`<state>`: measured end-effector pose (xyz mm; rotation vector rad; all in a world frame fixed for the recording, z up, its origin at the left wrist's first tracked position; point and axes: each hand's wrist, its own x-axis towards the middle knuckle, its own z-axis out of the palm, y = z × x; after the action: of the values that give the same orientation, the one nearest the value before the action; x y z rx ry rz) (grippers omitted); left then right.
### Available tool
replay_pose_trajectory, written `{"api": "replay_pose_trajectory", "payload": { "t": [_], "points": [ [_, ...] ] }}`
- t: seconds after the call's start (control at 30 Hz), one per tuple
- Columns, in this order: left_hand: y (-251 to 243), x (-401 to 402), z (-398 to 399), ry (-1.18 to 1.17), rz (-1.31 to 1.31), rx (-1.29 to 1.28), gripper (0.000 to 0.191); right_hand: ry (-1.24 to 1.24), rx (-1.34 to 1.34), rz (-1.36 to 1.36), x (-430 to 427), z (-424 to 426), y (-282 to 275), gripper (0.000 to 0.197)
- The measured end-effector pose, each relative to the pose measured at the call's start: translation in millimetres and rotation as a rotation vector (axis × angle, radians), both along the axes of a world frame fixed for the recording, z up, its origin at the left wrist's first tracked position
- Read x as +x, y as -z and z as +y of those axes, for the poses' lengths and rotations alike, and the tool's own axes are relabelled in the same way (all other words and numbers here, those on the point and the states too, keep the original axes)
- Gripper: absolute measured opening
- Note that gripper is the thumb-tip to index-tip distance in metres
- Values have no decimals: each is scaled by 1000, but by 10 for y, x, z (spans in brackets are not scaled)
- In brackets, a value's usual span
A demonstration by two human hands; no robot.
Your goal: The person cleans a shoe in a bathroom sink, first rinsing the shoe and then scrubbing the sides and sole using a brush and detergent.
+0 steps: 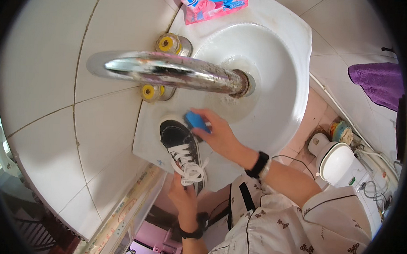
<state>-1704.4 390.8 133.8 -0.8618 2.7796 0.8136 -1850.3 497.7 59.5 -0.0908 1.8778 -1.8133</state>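
A black canvas shoe (174,135) with white laces lies on the left ledge of the white ceramic washbasin (281,106), its toe pointing towards the wall tap. My left hand (184,193) grips the shoe near its ankle opening; some fingers are hidden by the shoe and laces. In my right hand (216,130) is a blue scrubbing brush (197,121), held against or close beside the side of the toe; its bristles are mostly hidden. Both wrists wear black bands. Below the faucet's mouth, cloudy, foamy water (234,104) shows in the basin.
A curved chrome faucet (178,70) reaches over the basin between two yellow-marked valves (166,44) (152,91). On the basin's back ledge stands a pink and blue packet (214,8). A purple towel (376,82) hangs at right, above a white toilet (336,162). Tiled wall runs along the left.
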Motion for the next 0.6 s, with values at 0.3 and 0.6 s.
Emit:
{"api": "replay_pose_trajectory", "payload": {
  "t": [0.3, 0.6],
  "points": [
    [51, 45, -6, -8, 4, -27, 45, 64, -85, -80, 127, -25, -39, 43],
    [40, 28, -13, 72, 34, -60, 45, 65, -28, 69, 210, -72, -16, 42]
  ]
}}
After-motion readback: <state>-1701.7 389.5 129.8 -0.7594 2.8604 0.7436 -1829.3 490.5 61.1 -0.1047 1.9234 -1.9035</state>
